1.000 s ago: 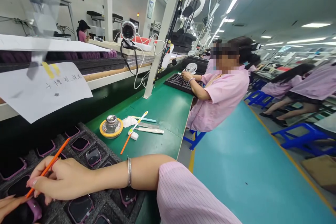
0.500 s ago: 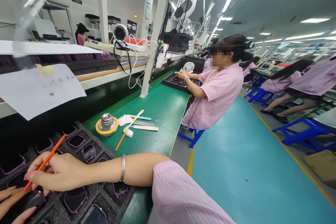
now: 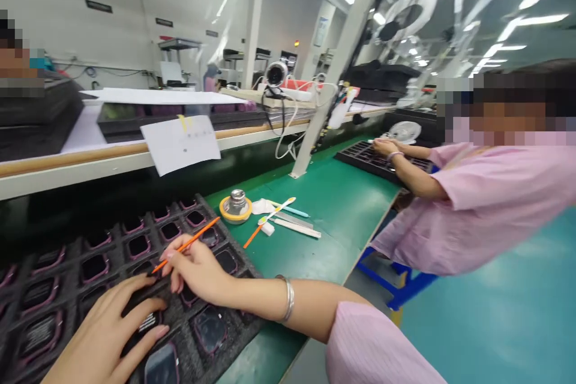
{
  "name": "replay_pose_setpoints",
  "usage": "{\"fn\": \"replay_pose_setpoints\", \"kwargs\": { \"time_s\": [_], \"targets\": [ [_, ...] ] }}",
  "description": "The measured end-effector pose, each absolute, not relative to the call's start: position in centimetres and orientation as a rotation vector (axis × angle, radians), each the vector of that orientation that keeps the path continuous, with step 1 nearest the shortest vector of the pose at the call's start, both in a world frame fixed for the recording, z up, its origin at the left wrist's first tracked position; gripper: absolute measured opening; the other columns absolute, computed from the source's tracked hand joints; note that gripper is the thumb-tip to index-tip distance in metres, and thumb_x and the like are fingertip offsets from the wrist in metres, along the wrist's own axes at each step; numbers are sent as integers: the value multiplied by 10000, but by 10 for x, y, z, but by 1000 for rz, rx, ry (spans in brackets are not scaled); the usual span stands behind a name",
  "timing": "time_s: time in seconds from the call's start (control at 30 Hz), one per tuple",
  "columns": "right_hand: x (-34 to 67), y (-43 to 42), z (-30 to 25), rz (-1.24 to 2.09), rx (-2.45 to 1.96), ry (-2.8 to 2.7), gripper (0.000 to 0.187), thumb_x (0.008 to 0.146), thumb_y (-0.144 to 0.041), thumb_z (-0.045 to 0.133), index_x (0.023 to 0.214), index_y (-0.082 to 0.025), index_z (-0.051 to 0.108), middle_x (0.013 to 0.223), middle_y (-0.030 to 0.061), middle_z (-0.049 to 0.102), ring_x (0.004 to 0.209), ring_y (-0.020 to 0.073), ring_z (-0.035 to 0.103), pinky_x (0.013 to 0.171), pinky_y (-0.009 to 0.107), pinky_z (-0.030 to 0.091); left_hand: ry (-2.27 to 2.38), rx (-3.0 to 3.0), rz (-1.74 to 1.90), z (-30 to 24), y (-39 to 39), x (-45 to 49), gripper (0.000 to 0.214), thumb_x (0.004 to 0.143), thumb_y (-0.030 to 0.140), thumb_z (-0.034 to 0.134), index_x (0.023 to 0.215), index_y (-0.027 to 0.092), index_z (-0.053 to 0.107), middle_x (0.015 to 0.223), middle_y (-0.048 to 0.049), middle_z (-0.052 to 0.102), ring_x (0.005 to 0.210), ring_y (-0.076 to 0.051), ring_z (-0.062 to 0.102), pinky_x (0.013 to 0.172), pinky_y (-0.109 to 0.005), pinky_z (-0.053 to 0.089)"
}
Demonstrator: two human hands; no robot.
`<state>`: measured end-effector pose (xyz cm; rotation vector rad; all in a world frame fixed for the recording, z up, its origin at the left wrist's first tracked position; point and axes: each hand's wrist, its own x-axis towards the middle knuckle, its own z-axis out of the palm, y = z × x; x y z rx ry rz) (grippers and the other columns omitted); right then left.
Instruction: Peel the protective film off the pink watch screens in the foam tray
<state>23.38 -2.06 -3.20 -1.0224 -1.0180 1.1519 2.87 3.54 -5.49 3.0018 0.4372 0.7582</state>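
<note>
A black foam tray (image 3: 182, 327) holds several dark-faced watch cases (image 3: 210, 330) with purple rims, each in its own compartment. My right hand (image 3: 200, 270) is closed around a thin orange stick (image 3: 204, 230), whose pointed lower end slants down to the tray beside my left fingertips. My left hand (image 3: 112, 327) lies over the tray with its fingers spread, partly covering a watch case with small white print on it. Whether those fingertips press on that case I cannot tell.
On the green bench (image 3: 342, 216) lie a metal-topped round container (image 3: 237, 205) with a yellow rim, a toothbrush (image 3: 276, 211) and several slim tools. Above runs a shelf edge (image 3: 90, 159) with a hanging paper (image 3: 182, 144). At right sits a co-worker (image 3: 495, 192) with another tray (image 3: 369, 159).
The view has turned left, so the bench and co-worker appear farther right. More of my left hand and the tray now show. My right hand still holds the orange stick.
</note>
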Motion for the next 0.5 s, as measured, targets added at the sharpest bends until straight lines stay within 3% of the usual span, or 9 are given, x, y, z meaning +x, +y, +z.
{"fn": "replay_pose_setpoints", "kwargs": {
  "time_s": [0.13,0.23,0.37,0.5],
  "targets": [
    [228,-29,-37,1162,-1020,-1011,435,833,-610,645,875,-209,481,683,-64,604,416,52,512,447,192,449,545,2911,638,-33,10,21,346,916,499,643,1218,332,649,1306,-73,620,1208,-315,587,1006,-505,505],
    [225,-39,-36,1160,-1041,-1022,443,827,-618,666,878,-217,485,687,-62,607,489,67,569,509,205,470,637,2739,534,-24,4,21,277,964,420,608,1195,268,629,1263,-82,643,1189,-270,588,1028,-477,467],
    [223,-45,-36,1166,-1072,-1079,453,835,-630,663,858,-226,457,673,-47,621,528,97,607,555,244,505,602,2580,541,-23,8,21,289,894,441,709,1082,228,653,1091,-50,710,1073,-232,625,991,-421,463],
    [220,-49,-38,1164,-1127,-1161,450,850,-634,646,847,-225,459,630,-50,596,515,110,605,540,256,504,556,2687,618,-26,8,20,304,897,467,690,1069,217,681,1050,-65,699,1040,-242,623,939,-407,466]
  ]
}}
